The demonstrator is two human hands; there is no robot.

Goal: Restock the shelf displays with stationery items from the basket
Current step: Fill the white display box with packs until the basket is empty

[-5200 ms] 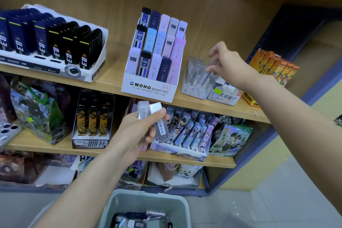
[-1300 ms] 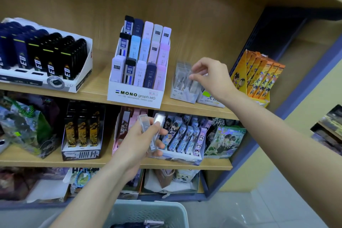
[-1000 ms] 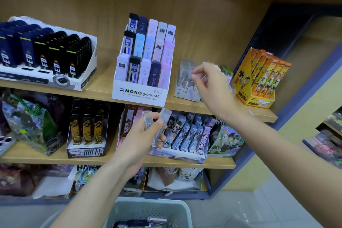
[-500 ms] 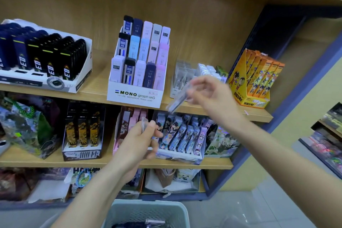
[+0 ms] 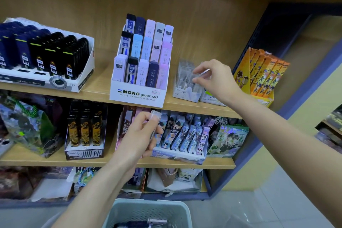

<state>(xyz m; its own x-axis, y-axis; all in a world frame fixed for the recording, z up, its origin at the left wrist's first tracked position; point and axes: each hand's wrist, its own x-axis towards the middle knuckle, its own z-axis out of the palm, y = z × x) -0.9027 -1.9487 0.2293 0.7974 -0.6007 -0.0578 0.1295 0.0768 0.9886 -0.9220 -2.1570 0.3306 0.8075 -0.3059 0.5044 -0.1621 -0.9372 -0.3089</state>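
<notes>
Right hand [image 5: 216,79] pinching clear case [image 5: 203,72] above clear display box [image 5: 187,89], at 3 o'clock of "MONO graph MG" box [image 5: 137,95]. Left hand [image 5: 140,135] gripping second clear case [image 5: 155,119]. Basket [image 5: 148,208] sitting at 6 o'clock.

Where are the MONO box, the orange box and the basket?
MONO box [image 5: 137,95]: head view, white front panel.
orange box [image 5: 242,74]: head view, left side wall.
basket [image 5: 148,202]: head view, far rim.

Right hand [image 5: 219,79] pinches a clear case [image 5: 203,72] above the display box [image 5: 185,96] — left hand [image 5: 139,135] grips a second case [image 5: 155,116].
</notes>
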